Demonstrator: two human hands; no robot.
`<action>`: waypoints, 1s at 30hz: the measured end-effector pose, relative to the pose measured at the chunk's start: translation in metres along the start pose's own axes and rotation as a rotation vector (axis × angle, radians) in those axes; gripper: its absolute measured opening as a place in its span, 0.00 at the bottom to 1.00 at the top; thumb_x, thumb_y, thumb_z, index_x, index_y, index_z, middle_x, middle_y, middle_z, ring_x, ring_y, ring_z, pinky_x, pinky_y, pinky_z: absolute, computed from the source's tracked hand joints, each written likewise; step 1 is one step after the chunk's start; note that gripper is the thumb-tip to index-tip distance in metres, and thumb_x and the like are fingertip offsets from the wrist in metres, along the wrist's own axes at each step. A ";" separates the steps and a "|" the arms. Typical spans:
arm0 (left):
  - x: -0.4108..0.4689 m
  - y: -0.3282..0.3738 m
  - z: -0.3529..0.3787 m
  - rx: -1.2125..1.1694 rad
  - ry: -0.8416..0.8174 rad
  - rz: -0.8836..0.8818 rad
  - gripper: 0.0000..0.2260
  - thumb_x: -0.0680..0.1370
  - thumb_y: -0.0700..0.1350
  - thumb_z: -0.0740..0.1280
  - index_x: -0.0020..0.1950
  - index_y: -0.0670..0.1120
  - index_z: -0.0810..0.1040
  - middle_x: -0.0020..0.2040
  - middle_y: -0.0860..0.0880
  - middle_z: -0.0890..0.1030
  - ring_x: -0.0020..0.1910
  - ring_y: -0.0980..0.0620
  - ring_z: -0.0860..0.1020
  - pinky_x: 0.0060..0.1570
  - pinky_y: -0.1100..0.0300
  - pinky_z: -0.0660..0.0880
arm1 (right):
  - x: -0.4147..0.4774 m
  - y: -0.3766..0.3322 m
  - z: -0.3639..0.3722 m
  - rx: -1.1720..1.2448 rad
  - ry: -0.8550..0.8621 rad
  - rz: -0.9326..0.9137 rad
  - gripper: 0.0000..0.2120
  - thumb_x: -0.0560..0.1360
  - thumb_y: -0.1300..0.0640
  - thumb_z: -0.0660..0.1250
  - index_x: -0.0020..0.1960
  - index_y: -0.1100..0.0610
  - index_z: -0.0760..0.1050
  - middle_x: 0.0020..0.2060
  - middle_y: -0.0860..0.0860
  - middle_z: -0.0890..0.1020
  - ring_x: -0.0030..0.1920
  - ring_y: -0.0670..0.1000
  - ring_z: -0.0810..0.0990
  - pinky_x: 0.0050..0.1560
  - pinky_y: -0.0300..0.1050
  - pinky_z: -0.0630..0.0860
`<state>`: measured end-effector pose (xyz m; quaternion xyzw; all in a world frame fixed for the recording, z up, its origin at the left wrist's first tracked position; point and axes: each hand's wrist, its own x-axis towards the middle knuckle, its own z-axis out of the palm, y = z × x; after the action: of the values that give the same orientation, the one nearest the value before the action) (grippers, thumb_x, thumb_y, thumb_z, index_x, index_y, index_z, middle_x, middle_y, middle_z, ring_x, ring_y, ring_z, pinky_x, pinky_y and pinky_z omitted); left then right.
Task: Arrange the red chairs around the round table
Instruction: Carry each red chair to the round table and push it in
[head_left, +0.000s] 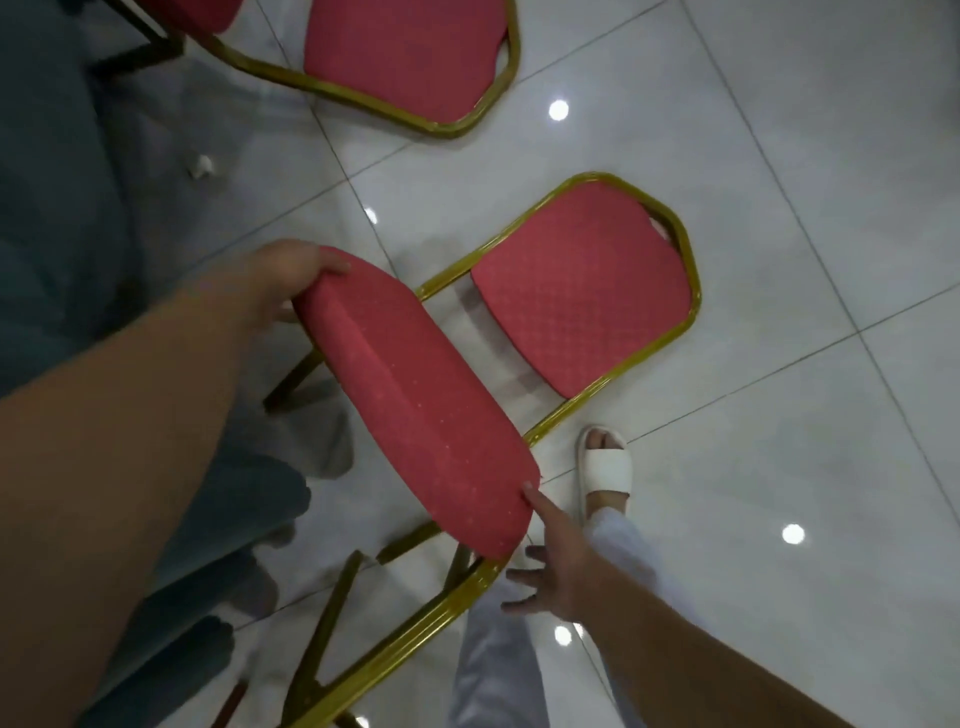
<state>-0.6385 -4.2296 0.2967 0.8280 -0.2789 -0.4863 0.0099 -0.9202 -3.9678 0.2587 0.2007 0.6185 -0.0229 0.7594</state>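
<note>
Red chair (415, 395) with a gold metal frame occupies the centre of the frame, and its padded seat is seen nearly edge-on. Its framed backrest extends toward the upper right, and 2 legs point to the lower left.

Left hand (291, 280) grips the upper-left end of the seat, with the thumb on the top face of the pad. Right hand (550, 566) is spread wide and holds nothing; only its index fingertip touches the lower-right end of the seat, while the other fingers sit just beside the gold frame rail.

A second red chair (405, 57) stands at the top of the frame, apart from chair 1. Both are over a glossy white tiled floor (779, 260). A foot in a white slipper (605, 462) is placed just right of the frame rail. Dark teal fabric (41, 208) fills the left edge.
</note>
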 end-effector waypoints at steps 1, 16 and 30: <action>0.008 0.006 -0.004 0.033 -0.031 -0.072 0.12 0.72 0.49 0.74 0.53 0.47 0.78 0.54 0.45 0.83 0.44 0.49 0.83 0.37 0.55 0.79 | 0.008 0.004 0.005 0.054 -0.058 0.034 0.40 0.68 0.31 0.71 0.70 0.52 0.64 0.60 0.59 0.77 0.64 0.66 0.74 0.60 0.71 0.72; -0.019 0.100 0.026 0.334 -0.252 -0.059 0.17 0.74 0.42 0.74 0.61 0.50 0.77 0.54 0.41 0.79 0.51 0.40 0.81 0.45 0.48 0.81 | -0.013 -0.057 -0.021 0.367 0.001 -0.091 0.25 0.71 0.55 0.76 0.65 0.59 0.73 0.52 0.63 0.84 0.51 0.67 0.83 0.53 0.68 0.78; -0.152 0.365 0.088 0.058 -0.244 0.335 0.12 0.70 0.49 0.75 0.52 0.50 0.82 0.41 0.46 0.81 0.35 0.48 0.80 0.38 0.48 0.81 | -0.215 -0.226 -0.169 0.472 0.127 -0.603 0.12 0.75 0.54 0.72 0.56 0.55 0.75 0.35 0.55 0.86 0.30 0.56 0.84 0.26 0.51 0.79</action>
<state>-0.9309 -4.4439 0.4769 0.7047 -0.4258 -0.5665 0.0331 -1.1916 -4.1647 0.3740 0.1799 0.6732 -0.3743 0.6119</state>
